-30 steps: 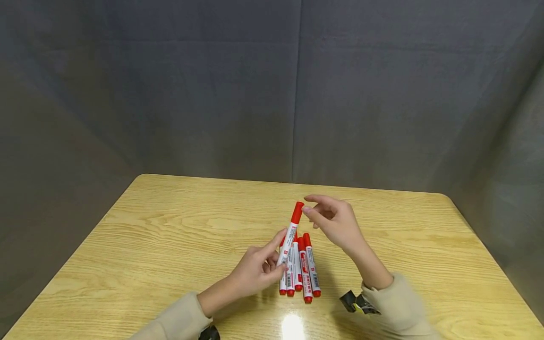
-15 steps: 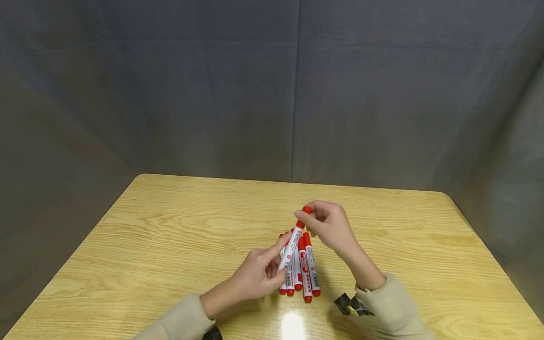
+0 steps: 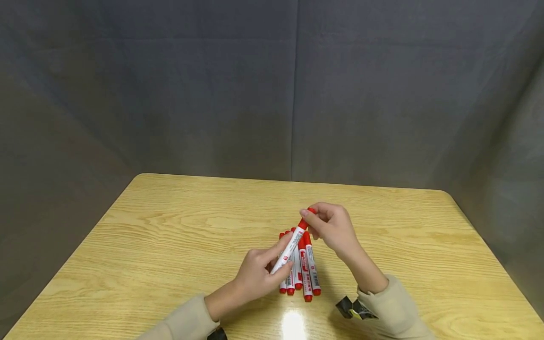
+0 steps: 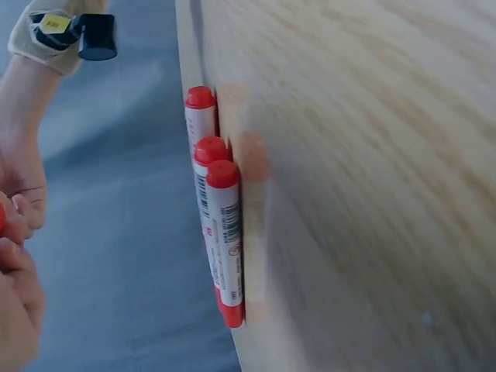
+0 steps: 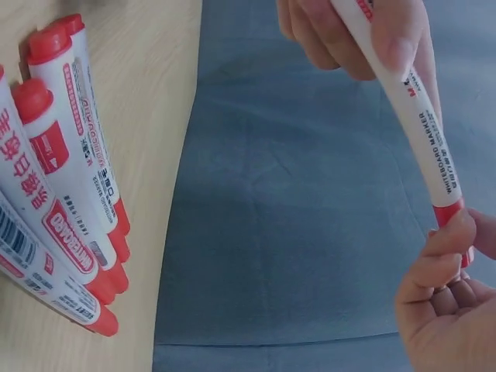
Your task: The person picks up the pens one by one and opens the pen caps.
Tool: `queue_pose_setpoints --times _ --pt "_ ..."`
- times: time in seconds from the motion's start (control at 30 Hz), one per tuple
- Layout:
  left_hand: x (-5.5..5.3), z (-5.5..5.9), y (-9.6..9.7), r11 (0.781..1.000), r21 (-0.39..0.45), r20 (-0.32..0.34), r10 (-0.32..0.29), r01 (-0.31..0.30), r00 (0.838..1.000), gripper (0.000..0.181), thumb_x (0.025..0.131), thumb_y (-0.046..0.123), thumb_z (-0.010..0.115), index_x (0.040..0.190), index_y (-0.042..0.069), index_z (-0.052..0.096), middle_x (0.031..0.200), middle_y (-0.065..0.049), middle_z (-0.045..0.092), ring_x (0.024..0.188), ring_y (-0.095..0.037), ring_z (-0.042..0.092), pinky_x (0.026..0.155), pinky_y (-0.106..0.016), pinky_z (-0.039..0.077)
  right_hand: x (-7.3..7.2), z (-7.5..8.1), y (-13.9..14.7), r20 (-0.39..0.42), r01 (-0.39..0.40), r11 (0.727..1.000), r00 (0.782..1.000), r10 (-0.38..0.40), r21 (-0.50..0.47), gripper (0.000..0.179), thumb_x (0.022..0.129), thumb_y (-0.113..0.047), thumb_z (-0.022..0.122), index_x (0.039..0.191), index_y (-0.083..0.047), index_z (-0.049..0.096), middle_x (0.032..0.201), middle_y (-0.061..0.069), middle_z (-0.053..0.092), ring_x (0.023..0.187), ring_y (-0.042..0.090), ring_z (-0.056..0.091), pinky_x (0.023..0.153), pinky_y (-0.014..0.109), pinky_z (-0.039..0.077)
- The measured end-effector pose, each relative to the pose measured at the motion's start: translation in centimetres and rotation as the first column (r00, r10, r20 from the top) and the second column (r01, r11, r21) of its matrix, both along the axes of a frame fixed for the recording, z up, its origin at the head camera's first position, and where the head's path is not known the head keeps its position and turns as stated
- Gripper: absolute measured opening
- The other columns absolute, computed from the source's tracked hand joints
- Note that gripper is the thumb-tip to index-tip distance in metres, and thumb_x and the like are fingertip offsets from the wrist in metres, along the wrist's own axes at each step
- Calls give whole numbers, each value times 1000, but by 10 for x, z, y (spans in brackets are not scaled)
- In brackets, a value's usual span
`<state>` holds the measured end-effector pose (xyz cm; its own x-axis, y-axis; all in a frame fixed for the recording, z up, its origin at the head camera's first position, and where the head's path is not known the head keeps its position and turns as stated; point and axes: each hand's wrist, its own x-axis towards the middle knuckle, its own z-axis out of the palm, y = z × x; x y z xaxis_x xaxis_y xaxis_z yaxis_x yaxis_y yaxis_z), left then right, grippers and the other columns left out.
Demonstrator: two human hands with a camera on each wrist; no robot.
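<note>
A white whiteboard marker [image 3: 290, 249] with a red cap is held tilted above the table. My left hand [image 3: 259, 274] grips its white barrel between thumb and fingers. With thumb and fingers my right hand [image 3: 333, 229] pinches the red cap [image 3: 303, 224] at the upper end. In the right wrist view the cap [image 5: 447, 215] sits against the barrel [image 5: 418, 128], partly covered by the right fingers. Below the hands, several more red-capped markers [image 3: 306, 278] lie side by side on the table, the left ones partly hidden by the left hand.
The wooden table [image 3: 191, 222] has rounded far corners. Behind it hangs a grey cloth [image 3: 212, 94]. A black device [image 3: 354, 308] is strapped at the right sleeve [image 3: 388, 307].
My right hand has come in from beside the cap and now pinches it. The held marker has tilted further to the right. The markers on the table have not moved.
</note>
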<state>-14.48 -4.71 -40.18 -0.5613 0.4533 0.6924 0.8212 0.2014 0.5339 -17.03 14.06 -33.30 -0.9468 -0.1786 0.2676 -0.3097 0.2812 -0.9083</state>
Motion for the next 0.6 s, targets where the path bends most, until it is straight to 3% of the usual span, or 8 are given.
queue_pose_setpoints --times 0.13,0.33,0.47,0.6 --pt "1 3 0 995 39 78 -91 88 993 49 80 -3 60 126 -13 46 57 -5 58 42 5 37 35 -9 33 -1 -5 3 58 4 996 998 1 -89 22 88 -10 59 78 9 61 57 7 53 46 10 44 44 24 40" --pt "5 13 0 979 67 218 -202 192 955 50 80 -5 59 127 -16 42 65 -12 63 45 4 43 35 -13 37 1 -8 6 121 -18 973 992 47 -230 23 89 -6 56 74 11 57 53 1 50 44 8 42 43 20 37" --pt "7 21 2 975 58 238 -221 214 946 51 80 -5 58 128 -14 42 66 -14 64 44 3 45 36 -14 39 3 -7 7 132 -32 953 988 75 -302 22 89 -5 55 70 4 57 52 0 49 44 7 41 42 19 36" --pt "6 24 1 971 59 214 -239 232 947 52 79 -6 58 127 -16 41 65 -14 63 43 1 46 35 -13 38 4 -6 8 118 -48 941 989 93 -336 22 90 -4 54 69 0 58 52 -1 51 44 7 41 42 18 37"
